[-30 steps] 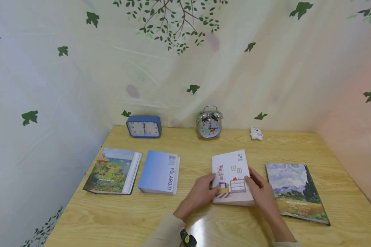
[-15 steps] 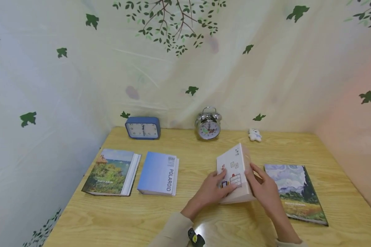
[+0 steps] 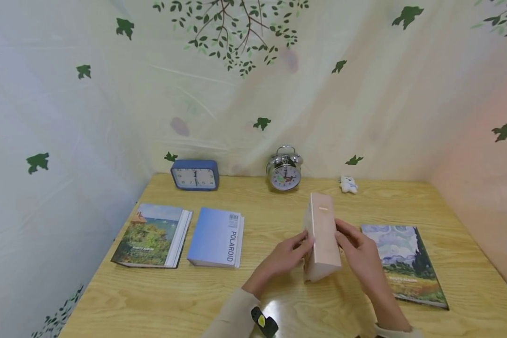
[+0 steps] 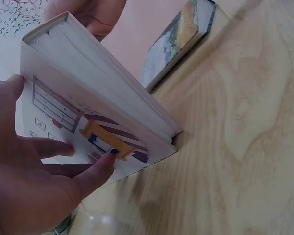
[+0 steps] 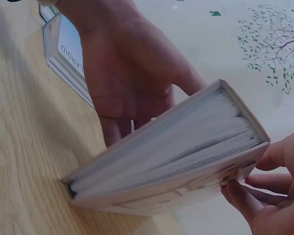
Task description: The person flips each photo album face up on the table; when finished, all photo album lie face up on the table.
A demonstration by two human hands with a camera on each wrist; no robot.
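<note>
A thick pale photo album [image 3: 326, 230] is tipped up on its side between my two hands, its broad pinkish spine facing up toward the head camera. My left hand [image 3: 279, 259] grips it from the left; in the left wrist view, its fingers [image 4: 95, 178] lie on the illustrated front cover, which shows a drawn dresser and a yellow chair. From the other side my right hand [image 3: 360, 257] holds the album. White page edges [image 5: 186, 142] show at the end in the right wrist view. Its lower edge is at or very close to the tabletop.
A blue POLAROID album [image 3: 215, 237] and a landscape photo album [image 3: 152, 237] lie left; another painted album [image 3: 405, 263] lies right, near my right forearm. Along the wall stand a blue clock [image 3: 195, 175], a silver alarm clock [image 3: 285, 173] and a small white bear figure [image 3: 348, 184].
The pale album has turned from its front cover facing up to standing on its side, spine uppermost. Both hands have kept contact with it and shifted along its sides.
</note>
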